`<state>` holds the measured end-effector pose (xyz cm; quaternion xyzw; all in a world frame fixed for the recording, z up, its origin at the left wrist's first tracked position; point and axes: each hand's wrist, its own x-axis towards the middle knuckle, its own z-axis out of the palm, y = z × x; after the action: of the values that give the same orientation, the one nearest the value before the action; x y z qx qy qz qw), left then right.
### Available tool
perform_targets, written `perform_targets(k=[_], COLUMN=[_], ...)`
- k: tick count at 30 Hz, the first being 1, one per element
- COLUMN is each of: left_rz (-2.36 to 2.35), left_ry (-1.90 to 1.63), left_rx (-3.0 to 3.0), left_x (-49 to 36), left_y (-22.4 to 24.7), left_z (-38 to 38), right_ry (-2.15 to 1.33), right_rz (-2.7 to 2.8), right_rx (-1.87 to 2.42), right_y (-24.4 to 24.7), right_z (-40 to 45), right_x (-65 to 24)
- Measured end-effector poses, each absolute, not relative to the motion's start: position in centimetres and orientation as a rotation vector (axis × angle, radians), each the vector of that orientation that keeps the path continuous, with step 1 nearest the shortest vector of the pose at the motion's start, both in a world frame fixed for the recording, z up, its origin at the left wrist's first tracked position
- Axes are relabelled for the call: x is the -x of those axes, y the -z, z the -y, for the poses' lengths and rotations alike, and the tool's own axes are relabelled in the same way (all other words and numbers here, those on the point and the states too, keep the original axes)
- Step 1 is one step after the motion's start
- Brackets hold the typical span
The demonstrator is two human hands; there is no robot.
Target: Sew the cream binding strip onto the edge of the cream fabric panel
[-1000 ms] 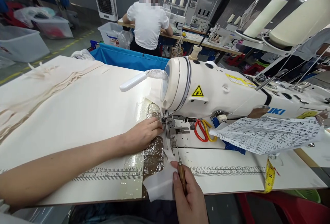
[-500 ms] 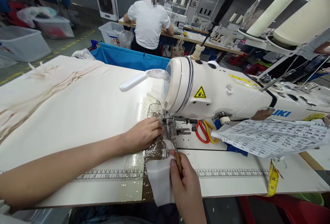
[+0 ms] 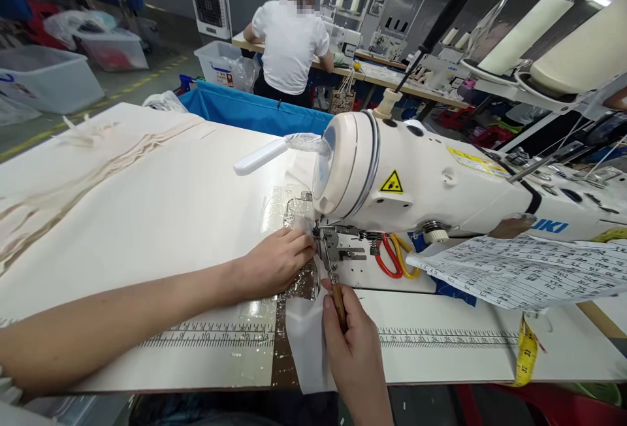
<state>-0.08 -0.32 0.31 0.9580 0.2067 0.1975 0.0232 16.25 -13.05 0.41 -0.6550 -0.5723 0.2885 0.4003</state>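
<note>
A white sewing machine [image 3: 421, 178] stands over the table. My left hand [image 3: 281, 261] lies by its needle area, fingers bent together on white fabric; what the fingertips press is partly hidden. My right hand [image 3: 355, 341] is closed round the wooden handle of an awl [image 3: 337, 302], whose metal shaft points up at the presser foot [image 3: 321, 235]. Pale, thin fabric [image 3: 308, 347] hangs over the table's front edge beside my right thumb, which seems to touch it.
Red and yellow scissors [image 3: 392, 257] lie right of the needle area, near a written paper sheet [image 3: 519, 269] and a yellow tape measure [image 3: 526, 351]. Fabric strips [image 3: 98, 168] lie at the left. Beyond a blue cloth bin [image 3: 255, 109] sits a person in white [image 3: 292, 44].
The whole view has shifted slightly, moving the machine and table to the right in the picture. My right hand still holds the awl, and my left hand stays by the needle area.
</note>
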Motion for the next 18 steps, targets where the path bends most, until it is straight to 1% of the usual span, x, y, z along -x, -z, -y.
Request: perform_targets(k=[10, 16, 18], left_rz=[-0.795, -0.875, -0.892], left_ry=[-0.488, -0.567, -0.536], left_rx=[-3.004, -2.923, -2.901], left_x=[-0.5, -1.0, -1.3], left_y=[0.1, 0.1, -0.2], left_z=[0.1, 0.2, 0.2], right_ry=[-0.672, -0.476, -0.378], right_rz=[1.459, 1.551, 1.600], right_rx=[1.686, 1.675, 1.641], right_y=[-0.6, -1.0, -1.3], right_z=[13.2, 13.8, 13.8], right_x=[-15.6, -14.2, -13.7])
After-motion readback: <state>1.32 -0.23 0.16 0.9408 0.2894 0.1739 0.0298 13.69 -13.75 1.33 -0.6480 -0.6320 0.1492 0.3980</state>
